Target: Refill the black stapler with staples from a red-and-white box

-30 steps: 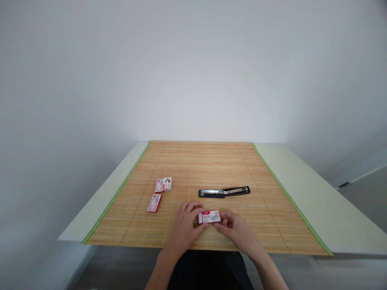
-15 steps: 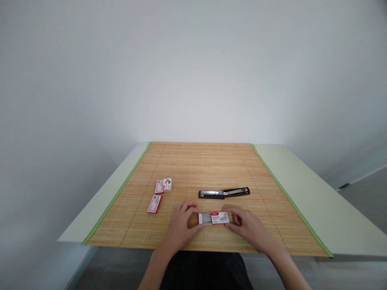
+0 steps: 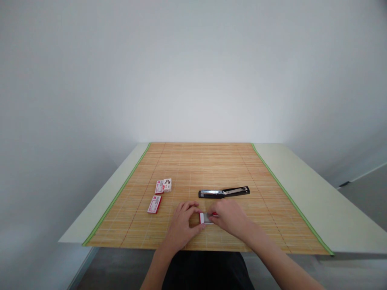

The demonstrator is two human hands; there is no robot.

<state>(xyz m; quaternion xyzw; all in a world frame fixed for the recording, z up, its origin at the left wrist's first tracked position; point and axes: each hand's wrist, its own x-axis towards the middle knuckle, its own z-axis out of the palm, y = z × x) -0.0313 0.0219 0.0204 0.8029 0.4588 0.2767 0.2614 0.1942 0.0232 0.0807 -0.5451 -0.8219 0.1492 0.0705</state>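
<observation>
Nearest you, the dark cloth over your lap (image 3: 207, 270) runs out of view at the bottom, and both forearms are cut off there too. Your left hand (image 3: 184, 224) pinches the near end of a small card staple box (image 3: 202, 218) between thumb and fingers, on the mat in front of you. Your right hand (image 3: 229, 215) covers the box's other end; its fingertips are hidden, so you cannot tell whether they grip anything. Between your hands show a white end flap, a dull grey inside and a sliver of red. Left of them lies a flat red-and-white box (image 3: 154, 204); beyond it, two more (image 3: 159, 186) touch, their print too small to read. Past your right knuckles a long black stapler (image 3: 213, 193) lies unfolded, its metal track shiny. The slatted bamboo mat (image 3: 208, 161), green-edged, stretches to a smooth pale wall (image 3: 193, 80).
</observation>
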